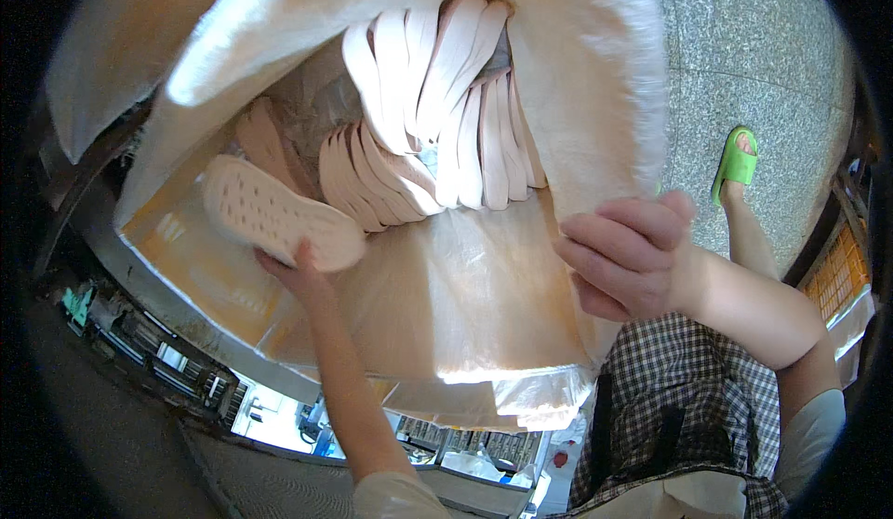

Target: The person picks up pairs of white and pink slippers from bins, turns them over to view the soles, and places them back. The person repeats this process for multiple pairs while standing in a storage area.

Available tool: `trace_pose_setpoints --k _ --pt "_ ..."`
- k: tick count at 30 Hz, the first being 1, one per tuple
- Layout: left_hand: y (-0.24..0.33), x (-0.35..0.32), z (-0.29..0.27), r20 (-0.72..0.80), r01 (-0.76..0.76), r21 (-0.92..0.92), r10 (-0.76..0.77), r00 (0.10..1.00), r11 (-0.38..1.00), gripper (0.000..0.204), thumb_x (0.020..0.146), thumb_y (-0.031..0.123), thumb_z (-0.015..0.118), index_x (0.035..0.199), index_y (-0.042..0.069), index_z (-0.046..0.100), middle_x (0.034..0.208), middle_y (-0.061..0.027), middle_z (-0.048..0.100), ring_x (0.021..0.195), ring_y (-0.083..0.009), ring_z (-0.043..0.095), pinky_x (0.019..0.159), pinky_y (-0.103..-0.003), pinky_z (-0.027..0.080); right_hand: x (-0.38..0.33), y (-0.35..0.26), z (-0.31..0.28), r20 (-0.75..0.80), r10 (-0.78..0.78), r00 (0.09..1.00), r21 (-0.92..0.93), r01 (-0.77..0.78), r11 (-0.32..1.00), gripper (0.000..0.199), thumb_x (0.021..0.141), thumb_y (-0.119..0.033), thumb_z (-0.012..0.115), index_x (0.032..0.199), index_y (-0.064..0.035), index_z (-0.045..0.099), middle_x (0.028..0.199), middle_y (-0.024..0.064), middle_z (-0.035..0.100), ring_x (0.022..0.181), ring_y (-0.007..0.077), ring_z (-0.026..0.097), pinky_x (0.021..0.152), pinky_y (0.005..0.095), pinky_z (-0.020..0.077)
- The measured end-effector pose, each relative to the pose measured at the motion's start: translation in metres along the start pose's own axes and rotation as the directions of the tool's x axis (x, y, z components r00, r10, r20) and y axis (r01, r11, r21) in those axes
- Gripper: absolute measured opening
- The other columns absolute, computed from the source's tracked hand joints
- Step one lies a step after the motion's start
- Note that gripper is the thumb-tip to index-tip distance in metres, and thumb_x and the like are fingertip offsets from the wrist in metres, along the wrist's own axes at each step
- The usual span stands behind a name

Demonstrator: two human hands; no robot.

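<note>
A large translucent plastic bag [484, 296] lies open, lined inside a pale woven sack [595, 73]. Inside it stand several pale pink shoe insoles [446, 100] packed in rows. My left hand [298, 272] holds one perforated pink insole [279, 212] at the bag's left side, flat side up. My right hand [628, 254] grips the right edge of the bag, fingers curled over the plastic rim.
Speckled grey stone floor [744, 45] lies to the right, with my foot in a green slipper [735, 161]. An orange crate [842, 272] stands at the far right. Dark machinery [158, 352] runs along the lower left. Checked cloth [688, 398] covers my lap.
</note>
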State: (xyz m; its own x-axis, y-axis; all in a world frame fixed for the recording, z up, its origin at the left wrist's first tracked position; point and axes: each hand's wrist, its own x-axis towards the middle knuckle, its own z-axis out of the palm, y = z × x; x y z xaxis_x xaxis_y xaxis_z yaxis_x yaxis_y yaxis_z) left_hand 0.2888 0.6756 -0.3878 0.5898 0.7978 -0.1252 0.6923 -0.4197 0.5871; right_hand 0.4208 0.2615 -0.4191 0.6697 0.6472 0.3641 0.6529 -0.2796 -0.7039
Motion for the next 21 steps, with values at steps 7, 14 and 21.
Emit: trace_pose_setpoints --k 7,14,21 --pt "0.151 -0.191 0.005 0.687 0.648 -0.669 -0.029 0.726 0.364 0.063 0.085 0.038 0.040 0.131 -0.005 0.037 0.128 -0.0221 0.048 0.117 -0.0328 0.050 0.095 -0.043 0.046 0.014 -0.025 -0.088 0.230 0.304 0.924 0.508 -0.381 0.773 0.057 0.078 -0.032 0.066 0.125 -0.0058 0.048 0.126 0.0143 0.048 0.112 0.0299 0.047 0.094 0.0409 0.0355" --pt "0.295 -0.259 0.068 0.777 0.805 -0.589 -0.225 0.588 0.069 0.057 0.089 0.027 0.045 0.135 -0.005 0.033 0.134 -0.0215 0.043 0.121 -0.0364 0.045 0.100 -0.046 0.040 0.015 -0.056 -0.209 0.564 0.303 0.768 0.822 -0.557 -0.116 0.088 0.084 -0.033 0.064 0.145 0.0021 0.011 0.144 0.0251 0.023 0.135 0.0325 0.023 0.111 0.0391 0.0194" --pt "0.338 -0.297 0.095 0.802 0.809 -0.563 -0.122 0.584 0.170 0.058 0.089 0.027 0.046 0.135 -0.005 0.033 0.133 -0.0214 0.043 0.121 -0.0363 0.045 0.100 -0.046 0.040 -0.005 -0.079 -0.287 0.414 0.431 0.802 0.904 -0.417 -0.094 0.087 0.085 -0.026 0.063 0.145 0.0019 0.006 0.147 0.0215 0.015 0.137 0.0292 0.016 0.111 0.0389 0.0158"
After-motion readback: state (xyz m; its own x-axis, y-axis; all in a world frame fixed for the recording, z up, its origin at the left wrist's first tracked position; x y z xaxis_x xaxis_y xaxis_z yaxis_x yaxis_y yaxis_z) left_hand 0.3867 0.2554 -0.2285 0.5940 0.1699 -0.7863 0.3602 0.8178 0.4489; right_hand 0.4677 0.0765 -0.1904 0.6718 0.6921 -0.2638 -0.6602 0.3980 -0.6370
